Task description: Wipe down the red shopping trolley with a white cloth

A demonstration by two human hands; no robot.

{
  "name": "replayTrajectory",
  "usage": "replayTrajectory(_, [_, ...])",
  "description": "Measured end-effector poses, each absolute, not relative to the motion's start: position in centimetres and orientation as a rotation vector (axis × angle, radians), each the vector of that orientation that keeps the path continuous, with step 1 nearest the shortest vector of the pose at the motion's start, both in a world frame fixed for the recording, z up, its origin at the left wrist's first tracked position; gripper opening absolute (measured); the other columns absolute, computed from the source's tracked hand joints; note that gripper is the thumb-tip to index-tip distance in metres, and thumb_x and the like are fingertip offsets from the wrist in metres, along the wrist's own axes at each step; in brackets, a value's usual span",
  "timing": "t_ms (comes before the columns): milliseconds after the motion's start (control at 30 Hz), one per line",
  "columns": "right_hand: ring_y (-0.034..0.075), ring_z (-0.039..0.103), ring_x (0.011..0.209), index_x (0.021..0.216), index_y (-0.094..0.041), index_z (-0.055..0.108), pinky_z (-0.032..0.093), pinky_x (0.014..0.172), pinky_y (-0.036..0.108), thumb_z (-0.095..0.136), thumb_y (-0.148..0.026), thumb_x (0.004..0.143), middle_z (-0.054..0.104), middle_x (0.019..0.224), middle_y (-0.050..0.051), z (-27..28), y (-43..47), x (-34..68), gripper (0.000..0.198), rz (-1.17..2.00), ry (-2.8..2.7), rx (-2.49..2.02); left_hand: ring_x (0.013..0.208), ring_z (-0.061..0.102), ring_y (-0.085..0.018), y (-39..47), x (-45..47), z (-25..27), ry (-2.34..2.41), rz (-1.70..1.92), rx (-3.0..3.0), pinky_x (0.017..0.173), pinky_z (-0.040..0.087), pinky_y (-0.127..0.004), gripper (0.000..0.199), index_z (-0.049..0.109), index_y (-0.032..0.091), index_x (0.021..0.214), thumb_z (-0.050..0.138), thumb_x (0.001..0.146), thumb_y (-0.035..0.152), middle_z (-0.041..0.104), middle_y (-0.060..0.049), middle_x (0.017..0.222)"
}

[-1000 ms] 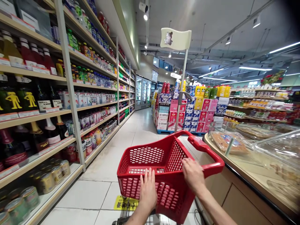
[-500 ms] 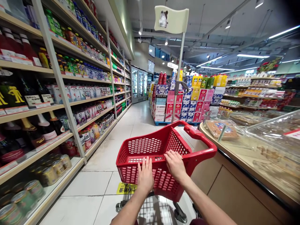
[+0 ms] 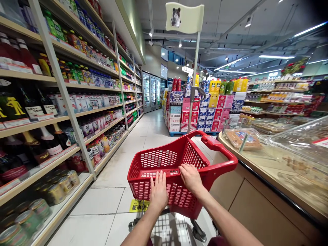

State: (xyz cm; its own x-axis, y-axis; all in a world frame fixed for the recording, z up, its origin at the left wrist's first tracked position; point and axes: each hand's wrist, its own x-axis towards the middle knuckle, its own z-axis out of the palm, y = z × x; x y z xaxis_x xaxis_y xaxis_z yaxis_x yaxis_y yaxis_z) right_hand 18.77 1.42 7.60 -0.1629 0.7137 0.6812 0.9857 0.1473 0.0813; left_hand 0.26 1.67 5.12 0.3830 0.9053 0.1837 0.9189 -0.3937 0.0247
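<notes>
A red plastic shopping cart (image 3: 159,158) stands sideways before me, its basket holding nothing I can see. My left hand (image 3: 159,193) rests against the near side of the basket, fingers stretched out and slightly apart over the rim. Further right, my right hand (image 3: 191,177) has its fingers curled over the same rim, close to the handle end. The cart's red handle (image 3: 217,146) rises at the right, with neither hand on it. A pole carries a cream sign (image 3: 184,17) with an animal picture above the cart.
Drink shelves (image 3: 89,112) line the left side. Stacked drink cartons (image 3: 200,114) stand on a blue pallet ahead. A counter (image 3: 246,167) with packaged food (image 3: 242,138) runs close on the right. A yellow floor notice (image 3: 135,205) lies beneath the cart. Glass-door coolers (image 3: 151,90) stand far back.
The view has shifted very slightly, with the sign now a little higher and further left. Both hands keep their places on the cart's rim.
</notes>
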Motion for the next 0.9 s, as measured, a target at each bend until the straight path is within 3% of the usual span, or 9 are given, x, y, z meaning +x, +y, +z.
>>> replayTrajectory(200, [0.022,0.053,0.101,0.103,-0.016,0.061,0.026,0.094,0.04,0.037,-0.023,0.085,0.062,0.105,0.01,8.7,0.6,23.1,0.031,-0.845,-1.695,-1.76,0.132,0.008,-0.025,1.5,0.3,5.3,-1.68,-0.267,-2.558,0.105,0.011,-0.049,0.063,0.019,0.012,0.136,0.036,0.077,0.029,0.016,-0.007,0.143])
replayTrajectory(400, [0.019,0.052,0.101,0.101,-0.02,0.062,0.028,0.093,0.034,0.039,-0.018,0.082,0.063,0.103,0.006,6.6,1.7,16.3,0.029,-0.696,-1.946,-1.59,0.132,0.01,-0.027,1.9,0.3,3.7,-1.616,-0.301,-2.514,0.104,0.013,-0.05,0.066,0.016,0.012,0.136,0.037,0.076,0.029,0.016,-0.008,0.143])
replayTrajectory(633, [0.02,0.053,0.097,0.105,-0.017,0.059,0.025,0.094,0.04,0.036,-0.023,0.085,0.062,0.104,0.01,7.9,1.9,20.4,0.031,-0.728,-1.765,-1.749,0.132,0.009,-0.022,2.5,-0.6,2.4,-1.576,-0.391,-2.524,0.105,0.016,-0.044,0.069,0.016,0.009,0.136,0.037,0.072,0.025,0.016,-0.009,0.143])
replayTrajectory(900, [0.02,0.049,0.105,0.107,-0.021,0.058,0.026,0.096,0.036,0.037,-0.02,0.084,0.06,0.11,0.006,6.7,2.3,14.8,0.032,-0.585,-2.025,-1.655,0.132,0.008,-0.023,2.7,-0.4,2.5,-1.579,-0.359,-2.51,0.106,0.013,-0.046,0.069,0.016,0.008,0.136,0.037,0.073,0.027,0.014,-0.01,0.144])
